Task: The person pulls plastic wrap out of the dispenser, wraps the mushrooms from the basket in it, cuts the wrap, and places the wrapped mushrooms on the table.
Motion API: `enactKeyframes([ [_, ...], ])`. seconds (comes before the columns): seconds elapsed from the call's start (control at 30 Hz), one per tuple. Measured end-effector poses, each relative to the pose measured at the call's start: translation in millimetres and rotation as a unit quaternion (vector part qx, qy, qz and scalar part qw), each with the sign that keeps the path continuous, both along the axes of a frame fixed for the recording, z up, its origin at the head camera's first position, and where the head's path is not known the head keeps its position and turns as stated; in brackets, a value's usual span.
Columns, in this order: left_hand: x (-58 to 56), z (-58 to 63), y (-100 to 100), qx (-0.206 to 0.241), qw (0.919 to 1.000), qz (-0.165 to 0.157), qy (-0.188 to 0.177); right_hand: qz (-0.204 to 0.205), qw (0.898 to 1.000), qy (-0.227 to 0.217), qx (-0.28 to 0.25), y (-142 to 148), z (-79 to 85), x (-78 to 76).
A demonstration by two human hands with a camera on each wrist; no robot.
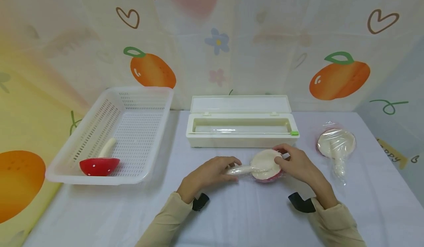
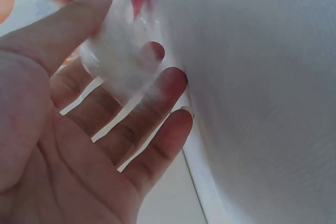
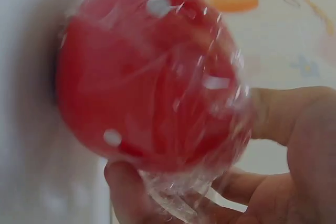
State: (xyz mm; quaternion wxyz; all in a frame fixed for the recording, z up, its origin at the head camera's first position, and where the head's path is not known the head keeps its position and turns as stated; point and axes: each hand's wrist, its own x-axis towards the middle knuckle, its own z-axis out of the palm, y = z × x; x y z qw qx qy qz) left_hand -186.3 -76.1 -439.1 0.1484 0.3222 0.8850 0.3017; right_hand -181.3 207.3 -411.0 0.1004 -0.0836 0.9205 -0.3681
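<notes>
A toy mushroom (image 1: 265,164) wrapped in clear cling film lies on the table between the two hands, its flat cream underside facing up and its stem pointing left. My left hand (image 1: 213,171) holds the wrapped stem end between thumb and fingers; the left wrist view shows the thumb on the film, with the fingers behind it nearly straight. At the cap's right edge, my right hand (image 1: 296,166) pinches the film-covered rim, its thumb over the cream face. From the right wrist, the red cap (image 3: 152,82) shows white dots under wrinkled film.
Behind the hands stands a white cling film dispenser (image 1: 243,141) with its lid raised. A white slotted basket (image 1: 155,162) at left contains an unwrapped red mushroom (image 1: 99,166). Another wrapped mushroom (image 1: 336,144) lies on the right. A printed cloth hangs behind the table.
</notes>
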Motion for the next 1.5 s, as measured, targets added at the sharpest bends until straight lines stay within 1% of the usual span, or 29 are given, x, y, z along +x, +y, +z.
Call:
enactKeyframes([
  [0.1, 1.0, 0.3, 0.3, -0.009, 0.9999, 0.004, -0.004, 0.000, 0.999, 0.027, 0.027, 16.4, 0.9, -3.5],
  [0.23, 2.2, 1.9, -0.6, -0.019, 0.9997, 0.012, -0.008, -0.018, 0.998, 0.033, 0.053, 43.9, 1.4, -7.2],
  [0.37, 2.8, 3.4, -1.3, -0.025, 0.9993, 0.021, -0.019, -0.048, 0.995, 0.035, 0.076, 68.0, 1.5, -9.3],
  [0.4, 2.8, 3.4, -1.3, -0.027, 0.9991, 0.023, -0.021, -0.056, 0.994, 0.042, 0.078, 72.6, 1.2, -9.7],
  [0.47, 2.8, 3.3, -1.3, -0.028, 0.9989, 0.026, -0.026, -0.075, 0.992, 0.070, 0.079, 80.3, -0.5, -10.3],
  [0.57, 2.9, 2.8, -1.6, -0.027, 0.9988, 0.028, -0.031, -0.103, 0.985, 0.119, 0.072, 86.7, -4.8, -11.9],
  [0.67, 2.8, 2.2, -2.0, -0.025, 0.9986, 0.029, -0.035, -0.129, 0.976, 0.165, 0.066, 89.0, -9.5, -14.8],
  [0.73, 2.2, 1.2, -2.2, -0.026, 0.9985, 0.031, -0.037, -0.144, 0.968, 0.192, 0.070, 90.2, -12.6, -17.2],
  [0.8, 1.5, 0.4, -2.4, -0.028, 0.9984, 0.033, -0.036, -0.166, 0.958, 0.219, 0.079, 91.5, -15.3, -18.1],
  [0.9, 1.1, -0.2, -3.1, -0.032, 0.9982, 0.037, -0.033, -0.197, 0.946, 0.242, 0.085, 94.6, -18.5, -18.0],
  [0.93, 1.3, 0.4, -3.5, -0.033, 0.9981, 0.040, -0.033, -0.204, 0.945, 0.243, 0.084, 95.6, -19.0, -17.5],
  [1.0, 1.1, 1.1, -4.9, -0.033, 0.9980, 0.044, -0.031, -0.208, 0.946, 0.236, 0.080, 97.5, -19.1, -17.8],
  [1.07, 0.9, 2.0, -6.7, -0.032, 0.9976, 0.052, -0.033, -0.203, 0.951, 0.223, 0.073, 99.2, -18.1, -18.6],
  [1.17, -1.7, 4.5, -11.1, -0.021, 0.9976, 0.060, -0.025, -0.191, 0.962, 0.181, 0.068, 99.1, -14.1, -19.8],
  [1.23, -3.9, 8.4, -15.6, -0.009, 0.9973, 0.072, -0.013, -0.191, 0.966, 0.160, 0.065, 97.1, -9.8, -19.1],
  [1.33, -8.8, 15.7, -24.6, 0.017, 0.9951, 0.094, 0.026, -0.185, 0.968, 0.156, 0.066, 91.7, -1.6, -15.7],
  [1.4, -11.8, 21.9, -31.4, 0.032, 0.9909, 0.113, 0.065, -0.168, 0.969, 0.165, 0.068, 85.1, 4.6, -12.7],
  [1.5, -17.2, 31.9, -40.5, 0.056, 0.9812, 0.137, 0.124, -0.119, 0.974, 0.180, 0.062, 72.7, 12.0, -11.0],
])
